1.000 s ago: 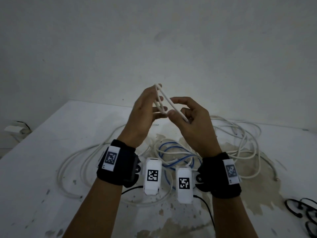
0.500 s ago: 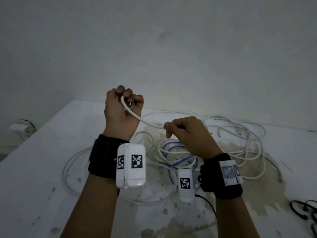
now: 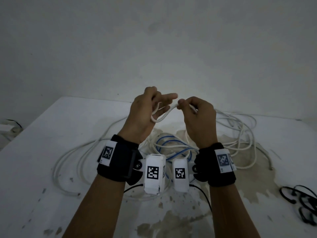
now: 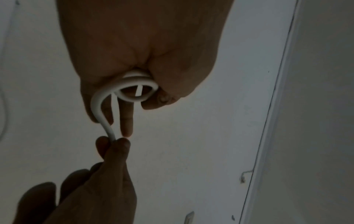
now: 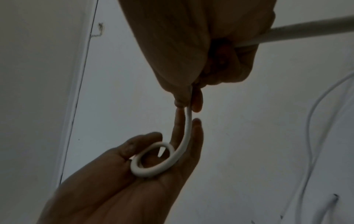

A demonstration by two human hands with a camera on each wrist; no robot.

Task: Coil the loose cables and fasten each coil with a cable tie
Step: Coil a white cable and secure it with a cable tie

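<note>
Both hands are raised above the table (image 3: 51,134) with one white cable (image 3: 163,115) between them. My left hand (image 3: 161,103) holds a small coil of it (image 4: 138,89) in the palm, the thumb pressing the loops against the extended fingers; the right wrist view shows the coil (image 5: 153,162) lying there. My right hand (image 3: 180,103) pinches the cable (image 5: 188,115) between thumb and forefinger just beyond the left fingertips. The cable then passes through the right fist and trails down to the table.
Loose white cables (image 3: 240,134) sprawl over the stained table behind and under my wrists, with a blue cable (image 3: 173,145) among them. Several black looped ties (image 3: 303,203) lie at the right edge. A plain wall stands behind the table.
My left hand was a raised fist at the left with the cable stretched to the right hand. The hands have come together and the left fingers have straightened, showing the small coil.
</note>
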